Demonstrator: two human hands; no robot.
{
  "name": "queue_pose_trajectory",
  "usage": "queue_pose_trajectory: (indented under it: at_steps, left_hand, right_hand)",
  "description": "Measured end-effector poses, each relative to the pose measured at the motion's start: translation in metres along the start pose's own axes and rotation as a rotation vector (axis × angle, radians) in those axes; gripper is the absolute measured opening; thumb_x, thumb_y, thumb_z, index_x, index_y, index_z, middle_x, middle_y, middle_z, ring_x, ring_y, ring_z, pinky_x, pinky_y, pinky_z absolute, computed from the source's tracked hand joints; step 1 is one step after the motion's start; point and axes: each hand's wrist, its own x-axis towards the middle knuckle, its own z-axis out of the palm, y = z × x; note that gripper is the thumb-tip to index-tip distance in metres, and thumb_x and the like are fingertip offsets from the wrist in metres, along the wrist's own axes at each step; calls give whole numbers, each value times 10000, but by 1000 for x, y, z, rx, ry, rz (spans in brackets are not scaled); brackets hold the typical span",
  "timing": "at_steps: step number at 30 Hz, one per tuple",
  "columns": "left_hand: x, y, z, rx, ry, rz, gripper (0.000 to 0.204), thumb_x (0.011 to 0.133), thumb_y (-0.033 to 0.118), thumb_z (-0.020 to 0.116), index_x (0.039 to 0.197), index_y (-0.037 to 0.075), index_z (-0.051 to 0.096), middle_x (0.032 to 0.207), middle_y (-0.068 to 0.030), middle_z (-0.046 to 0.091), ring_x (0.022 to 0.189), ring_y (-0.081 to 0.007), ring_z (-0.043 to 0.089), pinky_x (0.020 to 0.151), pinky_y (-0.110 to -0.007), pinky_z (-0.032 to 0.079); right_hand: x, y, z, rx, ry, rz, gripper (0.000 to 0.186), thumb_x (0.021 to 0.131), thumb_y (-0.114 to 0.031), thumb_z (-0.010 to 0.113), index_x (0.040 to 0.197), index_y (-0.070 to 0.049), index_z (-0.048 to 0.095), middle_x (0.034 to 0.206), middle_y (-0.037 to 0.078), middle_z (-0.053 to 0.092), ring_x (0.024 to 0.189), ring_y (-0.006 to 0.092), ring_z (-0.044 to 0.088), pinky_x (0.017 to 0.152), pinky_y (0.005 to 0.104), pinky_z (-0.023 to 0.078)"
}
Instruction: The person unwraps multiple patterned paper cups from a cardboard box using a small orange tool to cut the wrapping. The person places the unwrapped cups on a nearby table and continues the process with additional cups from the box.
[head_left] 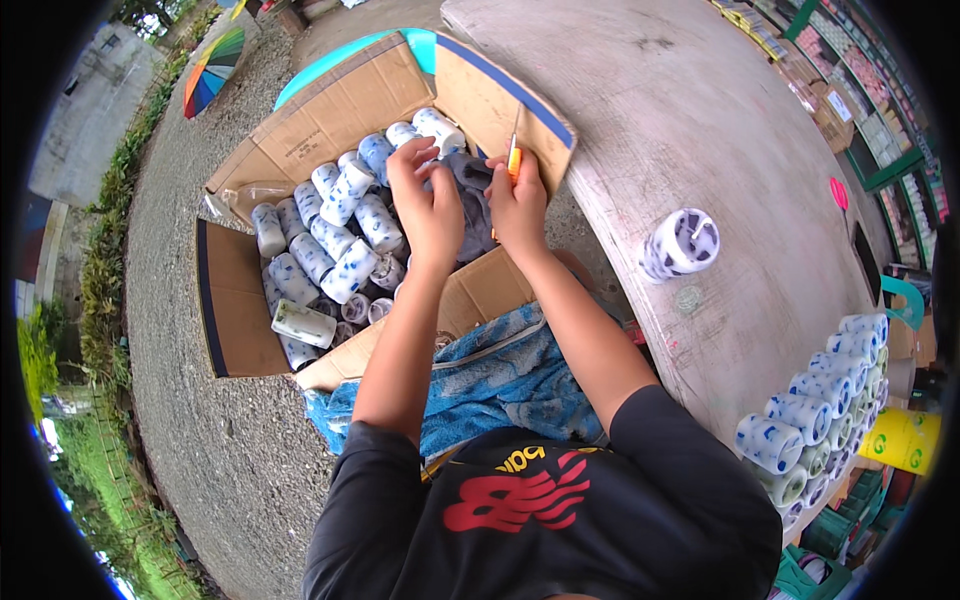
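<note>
In front of me a cardboard box (330, 120) holds many white pillar candles (331, 236) with blue flecks, lying in a heap. My right hand (520, 208) is closed around the yellow-orange handle of a knife (515, 162), its thin blade pointing up beside the box's right flap. Over the candles hovers my left hand (430, 205), fingers bent and apart, with nothing seen in it. Between the hands a dark grey cloth (475, 190) lies in the box, partly covered by them. One candle (680, 245) with a white wick stands upright on the table to my right.
The pale worn table (640, 110) runs along my right side. Stacked candles (800, 415) form rows at its near right end. A blue patterned towel (480, 375) covers my lap. Pink-handled scissors (839, 193) lie by the table's far edge, near shelves (890, 170). Gravel (200, 420) lies left.
</note>
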Motion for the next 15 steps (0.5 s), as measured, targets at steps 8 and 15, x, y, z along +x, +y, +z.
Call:
queue_pose_trajectory:
  at_steps: [8, 15]
  left_hand:
    - [-4, -42, -40, 709, -674, 97, 241, 792, 71, 600, 1029, 59, 641, 916, -151, 612, 761, -336, 630, 680, -405, 518]
    - [12, 54, -189, 999, -614, -64, 128, 760, 69, 616, 873, 57, 674, 795, -111, 652, 688, -291, 638, 627, -360, 496]
  right_hand:
    - [-6, 6, -5, -67, -68, -29, 257, 935, -74, 511, 1169, 30, 494, 909, 113, 640, 673, 169, 611, 619, 300, 507]
    - [-11, -1, 0, 38, -79, -20, 246, 958, -100, 499, 1180, 7, 503, 851, 46, 610, 582, 82, 537, 528, 235, 479]
